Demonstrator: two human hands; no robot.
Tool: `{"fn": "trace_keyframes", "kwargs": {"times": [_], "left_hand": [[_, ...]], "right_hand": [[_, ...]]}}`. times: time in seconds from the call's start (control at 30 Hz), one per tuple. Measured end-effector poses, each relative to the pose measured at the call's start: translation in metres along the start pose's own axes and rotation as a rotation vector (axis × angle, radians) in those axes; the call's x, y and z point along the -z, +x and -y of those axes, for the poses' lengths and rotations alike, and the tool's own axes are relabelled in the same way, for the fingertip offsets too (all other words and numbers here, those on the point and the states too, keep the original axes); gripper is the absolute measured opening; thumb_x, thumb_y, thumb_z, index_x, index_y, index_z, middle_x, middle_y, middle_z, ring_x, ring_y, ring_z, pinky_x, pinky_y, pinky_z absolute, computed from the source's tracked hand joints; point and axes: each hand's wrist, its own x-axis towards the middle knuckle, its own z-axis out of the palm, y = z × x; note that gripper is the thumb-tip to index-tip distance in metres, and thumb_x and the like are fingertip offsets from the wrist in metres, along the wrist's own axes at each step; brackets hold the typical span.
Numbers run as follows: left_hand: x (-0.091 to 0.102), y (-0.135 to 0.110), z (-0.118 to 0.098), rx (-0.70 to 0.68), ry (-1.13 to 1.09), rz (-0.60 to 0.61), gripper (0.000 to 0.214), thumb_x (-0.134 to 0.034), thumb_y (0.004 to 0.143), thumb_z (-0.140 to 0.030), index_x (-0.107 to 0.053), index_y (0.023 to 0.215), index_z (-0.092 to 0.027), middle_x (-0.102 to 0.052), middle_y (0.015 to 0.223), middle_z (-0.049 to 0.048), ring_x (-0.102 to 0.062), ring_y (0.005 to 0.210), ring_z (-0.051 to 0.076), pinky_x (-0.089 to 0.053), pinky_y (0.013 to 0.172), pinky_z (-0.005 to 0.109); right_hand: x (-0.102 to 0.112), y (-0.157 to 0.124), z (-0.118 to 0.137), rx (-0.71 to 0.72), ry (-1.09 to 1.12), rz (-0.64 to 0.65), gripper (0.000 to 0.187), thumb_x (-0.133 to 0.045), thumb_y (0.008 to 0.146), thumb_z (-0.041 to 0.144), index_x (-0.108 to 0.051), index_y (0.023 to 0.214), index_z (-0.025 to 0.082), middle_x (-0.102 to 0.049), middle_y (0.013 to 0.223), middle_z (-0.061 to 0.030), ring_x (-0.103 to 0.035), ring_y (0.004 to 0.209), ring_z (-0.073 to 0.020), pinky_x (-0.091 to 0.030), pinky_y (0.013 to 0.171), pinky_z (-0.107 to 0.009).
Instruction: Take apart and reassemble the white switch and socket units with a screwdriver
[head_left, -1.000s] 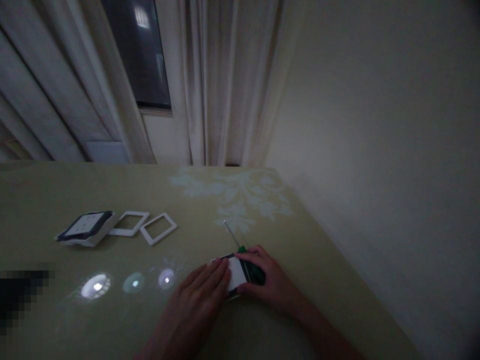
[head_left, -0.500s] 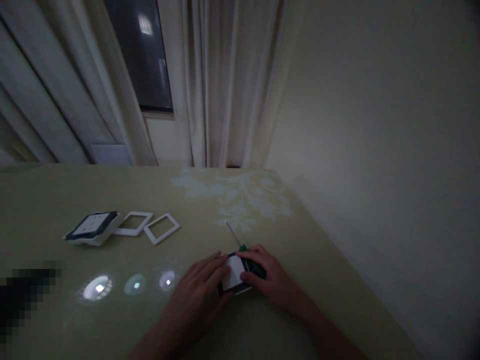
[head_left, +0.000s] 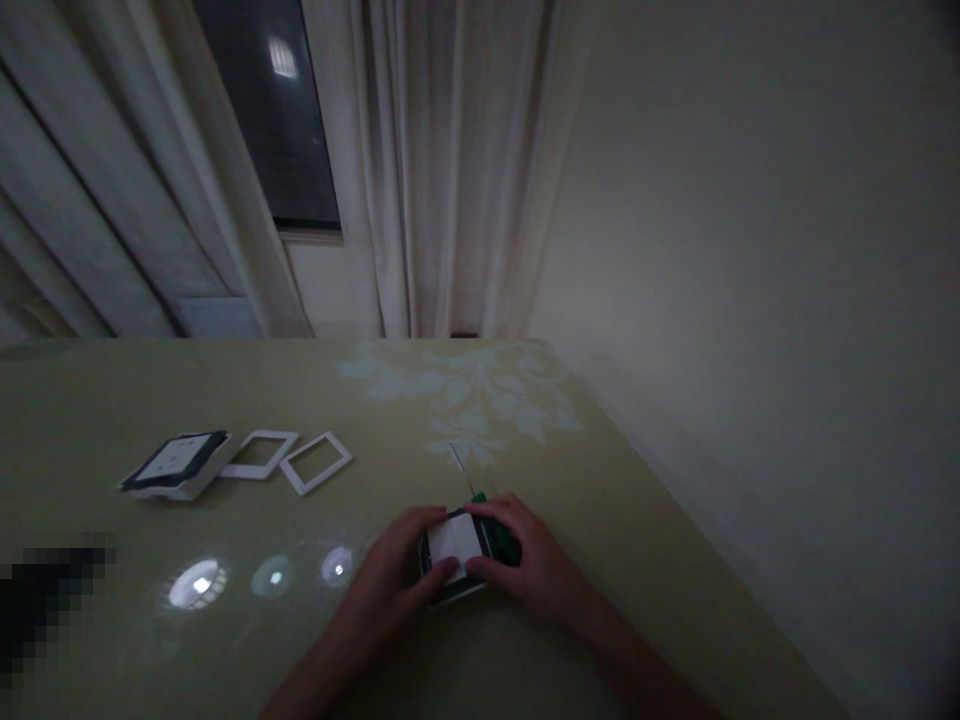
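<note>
A wall switch panel (head_left: pixel 456 540) with a white face and dark border rests on the table in front of me. My left hand (head_left: pixel 394 565) grips its left side, thumb on the white face and fingers at the far edge. From the right, my right hand (head_left: pixel 529 555) holds the same panel, its thumb on the face and fingertips at the far edge. A screwdriver (head_left: pixel 461 468) points away from me, its green handle partly under my right hand. Whether that hand also grips the handle is hidden.
To the left sit two white rectangular frames (head_left: pixel 315 463), overlapping, beside a stack of panels (head_left: pixel 176 460) with a dark-edged top one. Light reflections show on the glossy table (head_left: pixel 390 430). A wall (head_left: pixel 720 350) borders the right side; curtains (head_left: pixel 450 180) hang behind.
My left fingers have drawn back from the panel's face to its far edge, and the left thumb has come onto the face. More of the white face shows. The view has shifted slightly.
</note>
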Motion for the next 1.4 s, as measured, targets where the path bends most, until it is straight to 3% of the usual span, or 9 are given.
{"fn": "trace_keyframes", "kwargs": {"times": [0.2, 0.33, 0.53, 0.73, 0.93, 1.03, 1.17, 1.27, 1.4], "left_hand": [[0.006, -0.01, 0.006, -0.21, 0.344, -0.008, 0.051, -0.067, 0.105, -0.042, -0.059, 0.155, -0.034, -0.064, 0.161, 0.0094, -0.067, 0.14, 0.034, -0.061, 0.112, 0.054], [0.008, -0.012, 0.008, -0.291, 0.465, -0.015, 0.058, -0.07, 0.103, -0.047, -0.058, 0.157, -0.032, -0.066, 0.158, 0.0102, -0.07, 0.136, 0.034, -0.064, 0.109, 0.05], [0.005, -0.011, 0.001, -0.272, 0.412, -0.043, 0.054, -0.068, 0.103, -0.046, -0.061, 0.154, -0.029, -0.071, 0.152, 0.0106, -0.073, 0.131, 0.032, -0.066, 0.107, 0.047], [-0.002, -0.01, -0.003, -0.138, 0.275, -0.042, 0.041, -0.063, 0.106, -0.037, -0.067, 0.146, -0.03, -0.071, 0.149, 0.0108, -0.072, 0.133, 0.032, -0.062, 0.11, 0.051], [-0.006, -0.009, -0.004, -0.107, 0.212, -0.025, 0.061, -0.081, 0.09, -0.032, -0.064, 0.148, -0.028, -0.07, 0.147, 0.0138, -0.071, 0.131, 0.034, -0.062, 0.11, 0.05], [-0.005, -0.009, -0.003, -0.085, 0.207, -0.044, 0.067, -0.084, 0.087, -0.032, -0.062, 0.15, -0.027, -0.071, 0.144, 0.0142, -0.072, 0.128, 0.034, -0.062, 0.109, 0.048], [0.006, -0.003, 0.01, -0.117, 0.296, -0.04, 0.058, -0.076, 0.095, -0.042, -0.064, 0.15, -0.027, -0.069, 0.149, 0.0145, -0.07, 0.132, 0.033, -0.061, 0.109, 0.048], [0.026, 0.004, 0.03, -0.152, 0.503, -0.122, 0.055, -0.064, 0.103, -0.046, -0.059, 0.156, -0.033, -0.054, 0.168, 0.0123, -0.054, 0.151, 0.038, -0.043, 0.123, 0.064], [0.06, 0.01, 0.054, 0.231, 0.743, -0.35, 0.051, -0.044, 0.111, -0.041, -0.058, 0.155, -0.021, -0.051, 0.169, 0.0188, -0.045, 0.156, 0.042, -0.031, 0.125, 0.071]], "right_hand": [[-0.001, -0.002, -0.003, 0.043, -0.062, -0.004, 0.062, -0.088, 0.085, 0.036, -0.071, 0.144, 0.028, -0.065, 0.135, -0.0109, -0.065, 0.128, -0.0292, -0.048, 0.117, -0.047], [0.002, -0.003, -0.003, 0.046, -0.134, 0.039, 0.063, -0.087, 0.088, 0.044, -0.071, 0.147, 0.028, -0.063, 0.142, -0.0128, -0.065, 0.132, -0.0309, -0.049, 0.118, -0.048], [0.005, -0.002, -0.001, 0.077, -0.203, 0.069, 0.059, -0.08, 0.095, 0.047, -0.07, 0.149, 0.024, -0.063, 0.14, -0.0148, -0.07, 0.125, -0.0305, -0.053, 0.114, -0.047], [-0.001, -0.003, -0.004, 0.085, -0.192, 0.028, 0.057, -0.077, 0.097, 0.045, -0.069, 0.149, 0.024, -0.061, 0.141, -0.0152, -0.066, 0.131, -0.0313, -0.051, 0.115, -0.048], [0.005, 0.0, -0.005, 0.13, -0.083, -0.187, 0.036, -0.058, 0.107, 0.035, -0.074, 0.138, 0.027, -0.07, 0.123, -0.0099, -0.069, 0.12, -0.0245, -0.054, 0.11, -0.042], [0.013, 0.004, -0.014, 0.122, -0.124, -0.265, 0.037, -0.052, 0.108, 0.032, -0.07, 0.14, 0.026, -0.072, 0.129, -0.0106, -0.068, 0.123, -0.0251, -0.052, 0.112, -0.044], [0.016, 0.007, -0.026, 0.107, -0.205, -0.277, 0.041, -0.05, 0.106, 0.028, -0.064, 0.144, 0.025, -0.071, 0.138, -0.0111, -0.066, 0.13, -0.0262, -0.05, 0.116, -0.047], [0.013, 0.008, -0.03, 0.1, -0.237, -0.27, 0.042, -0.05, 0.105, 0.025, -0.064, 0.144, 0.026, -0.072, 0.137, -0.0103, -0.068, 0.128, -0.0259, -0.052, 0.114, -0.047], [0.012, 0.008, -0.035, 0.08, -0.311, -0.286, 0.046, -0.053, 0.099, 0.017, -0.067, 0.142, 0.027, -0.074, 0.133, -0.0106, -0.068, 0.125, -0.029, -0.054, 0.112, -0.05]]}}
